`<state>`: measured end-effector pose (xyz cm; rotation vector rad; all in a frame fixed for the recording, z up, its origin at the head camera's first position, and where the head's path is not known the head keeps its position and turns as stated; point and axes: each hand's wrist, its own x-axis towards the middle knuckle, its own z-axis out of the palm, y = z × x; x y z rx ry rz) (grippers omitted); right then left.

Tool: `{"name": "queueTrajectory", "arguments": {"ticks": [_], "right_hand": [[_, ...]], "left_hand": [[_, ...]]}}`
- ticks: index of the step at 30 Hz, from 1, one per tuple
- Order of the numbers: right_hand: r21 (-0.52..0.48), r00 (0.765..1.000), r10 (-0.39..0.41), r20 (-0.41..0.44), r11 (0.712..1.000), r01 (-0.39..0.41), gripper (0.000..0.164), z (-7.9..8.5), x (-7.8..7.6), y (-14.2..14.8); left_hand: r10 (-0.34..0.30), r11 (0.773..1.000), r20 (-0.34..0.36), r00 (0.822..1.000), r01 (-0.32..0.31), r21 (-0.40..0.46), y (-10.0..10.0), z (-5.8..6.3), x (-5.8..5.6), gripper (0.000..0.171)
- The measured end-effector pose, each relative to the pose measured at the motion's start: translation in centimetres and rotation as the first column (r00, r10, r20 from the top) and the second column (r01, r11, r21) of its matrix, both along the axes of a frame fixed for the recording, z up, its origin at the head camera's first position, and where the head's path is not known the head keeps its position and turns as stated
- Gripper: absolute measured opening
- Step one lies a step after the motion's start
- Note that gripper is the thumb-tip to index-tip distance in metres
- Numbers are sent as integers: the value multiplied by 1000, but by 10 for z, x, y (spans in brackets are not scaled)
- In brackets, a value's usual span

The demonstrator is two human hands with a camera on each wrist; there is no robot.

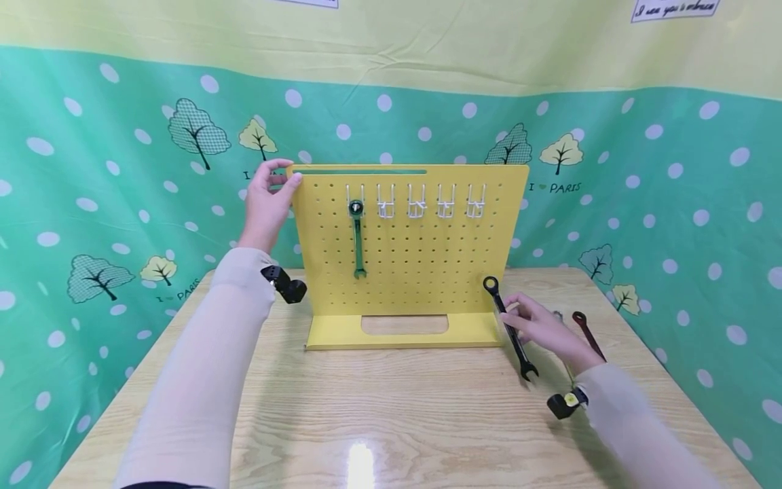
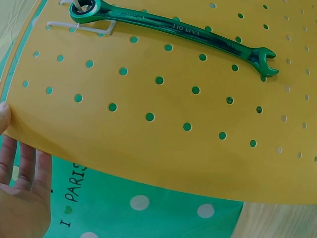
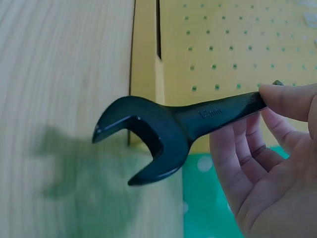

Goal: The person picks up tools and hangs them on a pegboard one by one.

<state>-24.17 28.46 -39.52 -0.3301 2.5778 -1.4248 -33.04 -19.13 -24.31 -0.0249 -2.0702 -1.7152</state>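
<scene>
My right hand (image 1: 540, 329) holds a black combination wrench (image 1: 512, 333) between thumb and fingers, at the right end of the yellow pegboard (image 1: 415, 272). The wrench tilts, its ring end up near the board and its open end (image 3: 148, 136) down over the table. At the board's top left corner, my left hand (image 1: 267, 204) grips the edge, thumb in front and fingers behind. A green combination wrench (image 1: 358, 241) hangs by its ring from the leftmost white hook, also seen close in the left wrist view (image 2: 183, 30).
To the right of the first hook, several white wire hooks (image 1: 417, 207) hold nothing. Beyond my right hand lie a dark red wrench (image 1: 588, 334) and a silvery one (image 1: 559, 316), partly covered by the hand. Everything stands on a wooden table (image 1: 397, 407) before a green dotted curtain (image 1: 330, 109).
</scene>
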Motion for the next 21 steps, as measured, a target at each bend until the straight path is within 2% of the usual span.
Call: {"name": "queueTrajectory", "arguments": {"ticks": [12,21], "right_hand": [[-69,992,110,-59,991,-114,29,8,-15,-47],[-124,981,165,-107,976,-177,32,33,-20,-87]], "left_hand": [[-4,1000,0,1000,4,-2,2,1,1,32],[1,1000,-1,1000,-1,-10,2,1,2,33]]}}
